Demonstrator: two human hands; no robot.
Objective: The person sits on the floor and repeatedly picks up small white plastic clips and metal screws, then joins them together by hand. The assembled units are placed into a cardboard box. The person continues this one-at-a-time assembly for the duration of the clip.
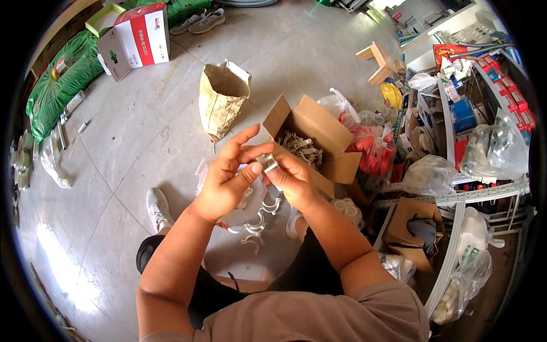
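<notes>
Both hands meet in front of me around a small white plastic pipe clip [270,165]. My right hand [296,181] grips it between thumb and fingers. My left hand [221,181] has its thumb and a bent fingertip at the clip's left side, with another finger raised; its exact contact is partly hidden. Below the hands, several white curved pipe clips [254,228] lie by a clear plastic bag [238,215] between my feet. An open cardboard box [327,128] just beyond my right hand holds many more clips.
A tan paper sack [219,108] stands open ahead. Red items in a plastic bag [371,145] lie right of the box. Metal shelving [456,228] with bags and boxes crowds the right. At far left are a green sack [62,80] and a red-and-white box [142,37]; a wooden stool [377,61] lies far right.
</notes>
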